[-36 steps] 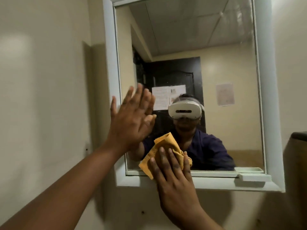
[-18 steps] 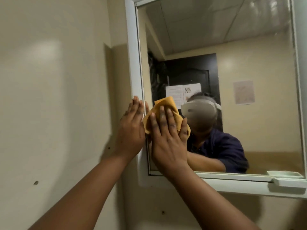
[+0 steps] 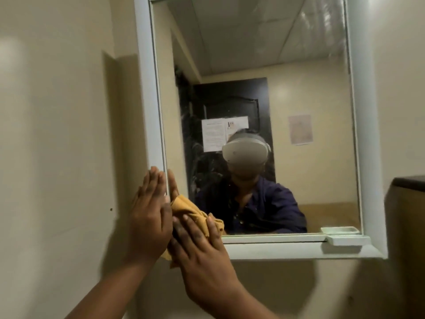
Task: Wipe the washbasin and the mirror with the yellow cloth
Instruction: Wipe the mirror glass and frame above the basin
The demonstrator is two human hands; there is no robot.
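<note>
A wall mirror [image 3: 287, 54] in a white frame [image 3: 147, 88] fills the upper middle of the view. The yellow cloth [image 3: 190, 211] is bunched against the glass at the mirror's lower left corner. My right hand [image 3: 202, 254] presses flat on the cloth, fingers spread over it. My left hand [image 3: 149, 217] lies flat and open against the left side of the frame, right beside the cloth. The washbasin is out of view. The glass reflects a person in a dark blue top wearing a headset.
A small white soap dish [image 3: 347, 239] sits on the frame's bottom ledge at the right. A dark-topped cabinet edge [image 3: 409, 183] juts in at the far right. Beige wall [image 3: 57, 134] lies to the left.
My right hand slid the cloth from the bottom edge up the left side of the glass, then back down to the lower left corner. My left hand shifted from the glass onto the frame.
</note>
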